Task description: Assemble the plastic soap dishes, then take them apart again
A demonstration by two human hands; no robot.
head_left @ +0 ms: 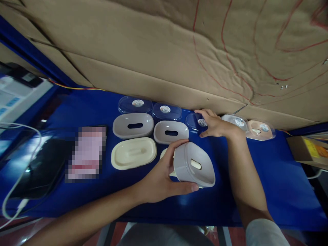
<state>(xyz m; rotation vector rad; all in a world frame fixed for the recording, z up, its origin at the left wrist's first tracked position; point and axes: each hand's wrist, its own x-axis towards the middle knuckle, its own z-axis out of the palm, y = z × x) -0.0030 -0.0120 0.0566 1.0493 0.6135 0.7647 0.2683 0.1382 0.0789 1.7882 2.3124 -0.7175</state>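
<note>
My left hand (164,181) grips a grey oval soap dish (196,162), tilted above the table. Something cream shows through its slot and along its lower edge. At the back, my right hand (215,124) has its thumb and fingers around the right end of a clear plastic lid (194,122) with a round sticker. Left of the hands lie a grey slotted soap dish (120,126) and a second grey slotted soap dish (159,132). In front of them sits a cream oval tray (133,155); another cream piece (163,153) is mostly hidden behind my left hand.
Two clear lids, a left lid (125,104) and a right lid (173,111), lie along the cardboard wall (128,51). Farther right are a lidded whitish dish (230,119) and a lidded peach dish (256,133). A phone (87,150), cable (38,147) and cardboard box (302,148) flank the blue table (276,184).
</note>
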